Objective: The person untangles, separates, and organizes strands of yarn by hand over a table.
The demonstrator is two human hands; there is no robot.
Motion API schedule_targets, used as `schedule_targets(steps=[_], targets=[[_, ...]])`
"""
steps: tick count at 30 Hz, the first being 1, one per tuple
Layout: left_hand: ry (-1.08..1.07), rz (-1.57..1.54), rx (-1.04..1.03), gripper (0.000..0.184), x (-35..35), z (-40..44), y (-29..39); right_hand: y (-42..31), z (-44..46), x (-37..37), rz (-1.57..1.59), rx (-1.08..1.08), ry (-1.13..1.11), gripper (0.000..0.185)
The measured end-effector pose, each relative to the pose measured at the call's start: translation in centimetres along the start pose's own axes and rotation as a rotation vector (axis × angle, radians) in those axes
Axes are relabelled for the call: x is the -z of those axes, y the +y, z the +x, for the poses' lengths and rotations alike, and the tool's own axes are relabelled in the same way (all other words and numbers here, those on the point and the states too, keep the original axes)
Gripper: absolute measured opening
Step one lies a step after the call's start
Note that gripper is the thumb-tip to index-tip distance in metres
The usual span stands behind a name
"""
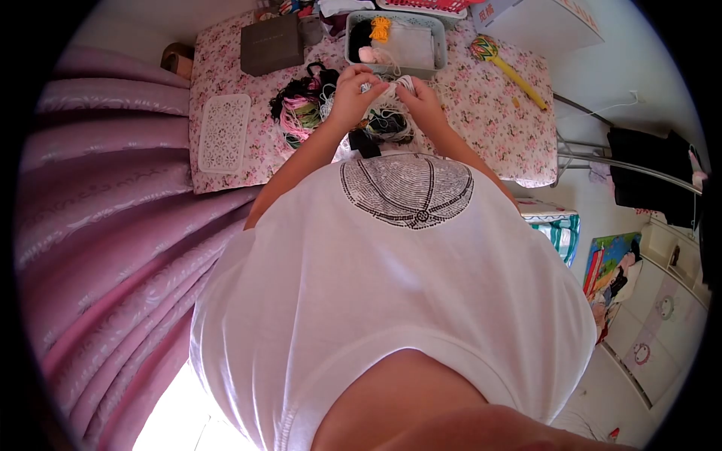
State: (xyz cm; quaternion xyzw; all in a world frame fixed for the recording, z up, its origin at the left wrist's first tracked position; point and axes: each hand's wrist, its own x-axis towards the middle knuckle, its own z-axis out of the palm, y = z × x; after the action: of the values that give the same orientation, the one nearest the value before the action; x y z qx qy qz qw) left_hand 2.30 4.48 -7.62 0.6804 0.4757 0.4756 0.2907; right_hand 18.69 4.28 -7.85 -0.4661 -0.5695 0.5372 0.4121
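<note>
Over the near part of the table both hands are raised close together. In my right hand (423, 104) is a small bundle of white yarn (406, 83), gripped between thumb and fingers. My left hand (352, 96) is just to its left, fingers curled towards the thumb, with white yarn at the fingertips; the exact strand is too small to make out. Below and left of the hands lies a tangled heap of pink, green and black yarn (295, 113). Dark and grey yarn (387, 125) lies beneath the hands, partly hidden by them.
Behind the hands stands a pale basket (441, 56) holding orange, black and pink yarn. A dark box (272, 45) and a white lace-patterned tray (224, 134) are on the left. A yellow stick with a multicoloured ball (519, 81) lies right. Pink curtains (113, 188) hang at left.
</note>
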Motion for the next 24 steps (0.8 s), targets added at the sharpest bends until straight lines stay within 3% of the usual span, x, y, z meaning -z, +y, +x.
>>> schedule_targets(steps=[1,4,7,13,16,17,22,24], targets=[[-0.022,0.011,-0.017,0.011,0.0,0.0,0.0,0.1,0.1,0.0,0.049,-0.041,0.017,0.020],[-0.276,-0.554,0.430,0.010,-0.3,-0.3,-0.4,0.5,0.2,0.2,0.104,-0.035,-0.088,0.016],[-0.198,-0.659,0.422,0.010,-0.1,-0.4,-0.6,0.0,0.0,-0.5,0.205,0.039,-0.033,0.017],[-0.213,-0.861,0.628,0.015,-0.1,-0.4,-0.2,0.5,0.0,0.1,0.058,-0.020,-0.109,0.019],[-0.324,-0.741,0.659,0.022,-0.1,-0.5,1.2,0.9,0.3,0.4,0.119,-0.024,-0.099,0.020],[-0.189,-0.708,0.640,0.024,-0.4,-0.7,2.5,0.9,0.3,0.4,0.099,0.005,-0.090,0.020],[-0.304,-0.522,0.610,0.019,0.1,-0.6,1.1,0.5,-0.1,-0.3,0.069,0.113,-0.070,0.021],[-0.311,-0.487,0.622,0.018,0.3,-0.6,0.7,0.2,-0.3,0.3,-0.029,0.034,-0.134,0.021]])
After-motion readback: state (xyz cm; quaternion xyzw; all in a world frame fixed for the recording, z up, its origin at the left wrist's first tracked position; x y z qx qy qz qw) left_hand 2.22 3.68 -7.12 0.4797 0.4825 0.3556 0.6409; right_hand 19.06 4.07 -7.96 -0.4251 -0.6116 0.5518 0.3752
